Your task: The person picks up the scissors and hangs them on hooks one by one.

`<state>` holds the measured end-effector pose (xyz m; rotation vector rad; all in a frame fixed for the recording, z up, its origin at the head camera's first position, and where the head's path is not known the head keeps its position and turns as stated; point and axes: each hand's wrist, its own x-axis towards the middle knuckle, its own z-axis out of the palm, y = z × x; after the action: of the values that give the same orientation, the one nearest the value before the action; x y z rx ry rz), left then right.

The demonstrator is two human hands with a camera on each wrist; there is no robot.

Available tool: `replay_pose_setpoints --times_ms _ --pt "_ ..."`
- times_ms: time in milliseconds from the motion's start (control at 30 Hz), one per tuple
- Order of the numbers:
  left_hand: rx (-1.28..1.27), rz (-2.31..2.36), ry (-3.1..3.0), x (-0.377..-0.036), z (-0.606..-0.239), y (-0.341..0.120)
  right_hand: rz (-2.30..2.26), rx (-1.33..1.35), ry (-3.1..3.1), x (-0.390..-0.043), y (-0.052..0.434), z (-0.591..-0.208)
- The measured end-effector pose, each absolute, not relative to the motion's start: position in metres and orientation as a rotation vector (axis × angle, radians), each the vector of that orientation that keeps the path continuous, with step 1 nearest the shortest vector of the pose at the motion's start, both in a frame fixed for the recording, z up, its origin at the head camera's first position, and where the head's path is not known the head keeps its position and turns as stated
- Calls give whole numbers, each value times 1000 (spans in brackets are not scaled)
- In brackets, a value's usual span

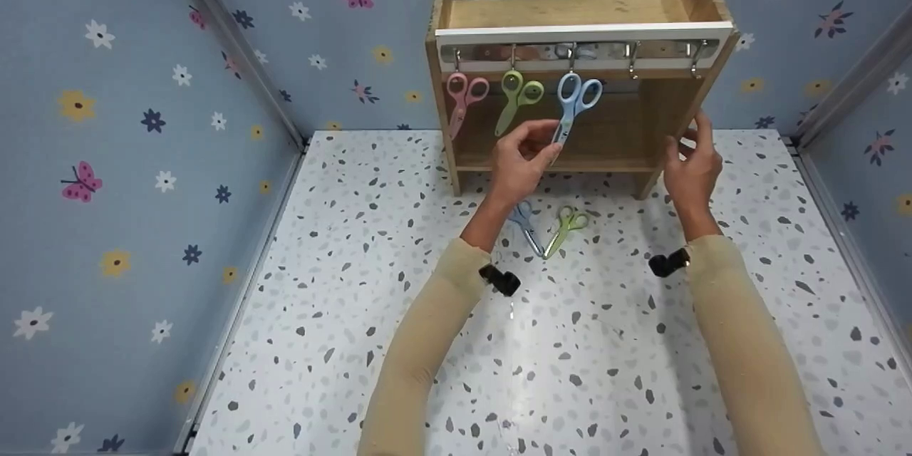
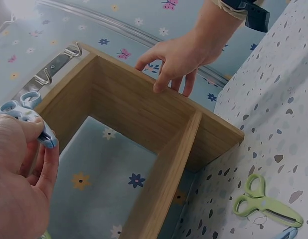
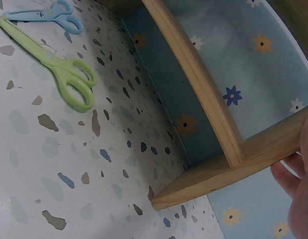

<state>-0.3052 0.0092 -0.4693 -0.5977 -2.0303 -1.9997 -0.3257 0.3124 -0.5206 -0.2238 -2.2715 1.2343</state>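
Note:
My left hand (image 1: 519,165) pinches a pair of light blue scissors (image 1: 571,110) by the blades, between thumb and fingers. Their handle loops are up at the third hook (image 1: 572,53) of the wooden rack (image 1: 563,12). To the left, pink scissors (image 1: 460,103) and green scissors (image 1: 510,103) hang from the first two hooks by a handle loop. My right hand (image 1: 695,171) holds the edge of the rack's right side panel (image 2: 139,82), thumb on one face and fingers on the other.
Two more hooks (image 1: 633,60) on the right bear nothing. On the speckled table (image 1: 570,370) before the rack lie another blue pair of scissors (image 1: 526,229) and another green pair (image 3: 54,62), their tips close together. Flowered panels (image 1: 128,192) enclose the table at the back and sides.

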Motion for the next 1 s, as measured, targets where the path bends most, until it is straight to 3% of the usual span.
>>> replay_pose_setpoints --times_ms 1000 --pt "-564 -2063 -2010 -310 -475 11 1220 -215 -2262 -326 312 -522"
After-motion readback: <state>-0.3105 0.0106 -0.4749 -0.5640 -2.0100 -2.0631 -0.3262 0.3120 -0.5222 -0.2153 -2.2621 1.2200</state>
